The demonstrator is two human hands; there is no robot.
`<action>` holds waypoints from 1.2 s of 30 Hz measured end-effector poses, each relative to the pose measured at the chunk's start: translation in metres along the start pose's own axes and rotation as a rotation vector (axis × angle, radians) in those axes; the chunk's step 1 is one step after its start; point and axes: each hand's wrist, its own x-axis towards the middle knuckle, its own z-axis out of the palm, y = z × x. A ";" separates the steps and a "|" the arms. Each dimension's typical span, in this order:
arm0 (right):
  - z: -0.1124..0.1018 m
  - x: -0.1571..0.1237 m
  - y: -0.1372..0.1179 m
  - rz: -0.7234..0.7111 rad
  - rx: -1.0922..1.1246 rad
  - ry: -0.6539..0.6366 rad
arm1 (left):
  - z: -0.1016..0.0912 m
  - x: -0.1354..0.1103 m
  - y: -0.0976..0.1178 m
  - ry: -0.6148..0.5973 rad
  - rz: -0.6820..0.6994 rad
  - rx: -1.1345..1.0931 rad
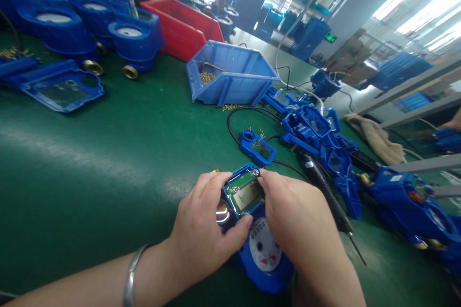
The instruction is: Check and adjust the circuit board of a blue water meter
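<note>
Both hands are on a blue water meter (268, 276) that lies on the green bench, its round white dial with red marks toward me. My left hand (207, 225) grips the left side of the meter's open electronics housing, thumb along the lower edge. On the opposite side, my right hand (291, 206) is closed with its fingertips at the upper right corner; its other fingers are hidden. Between them shows a green circuit board with a small grey display (248, 196). Beyond the hands lies a blue cover frame (258, 147) with several small brass screws on it.
A black electric screwdriver (324, 189) lies at the right, beside a pile of blue plastic covers (313, 124). A light-blue bin (234, 74) with brass screws and a red bin (180, 24) stand behind. Other water meters (133, 41) are at the back left and far right (410, 201).
</note>
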 end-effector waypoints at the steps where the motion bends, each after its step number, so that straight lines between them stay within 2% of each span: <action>1: 0.000 0.000 0.003 -0.015 0.028 -0.016 | 0.000 0.000 0.000 0.001 0.004 0.005; 4: -0.001 0.000 0.006 -0.049 0.066 -0.041 | 0.000 0.001 0.001 0.005 0.009 0.018; 9: -0.005 0.002 -0.005 0.007 -0.030 -0.038 | 0.000 0.001 0.002 0.003 -0.004 0.008; 13: -0.005 0.002 -0.013 -0.003 -0.080 0.001 | 0.000 0.001 0.001 0.005 0.000 0.006; 17: -0.001 0.000 -0.009 0.006 -0.089 0.021 | 0.000 0.002 0.001 0.019 0.014 0.014; 23: 0.001 0.000 0.000 -0.044 0.021 0.022 | -0.001 0.002 0.002 0.031 0.025 0.036; 28: -0.001 0.003 -0.007 -0.012 -0.043 0.045 | 0.001 0.002 0.002 0.046 0.041 0.064; 36: 0.000 0.000 -0.008 -0.052 -0.070 0.104 | 0.002 0.000 0.002 0.053 0.038 0.095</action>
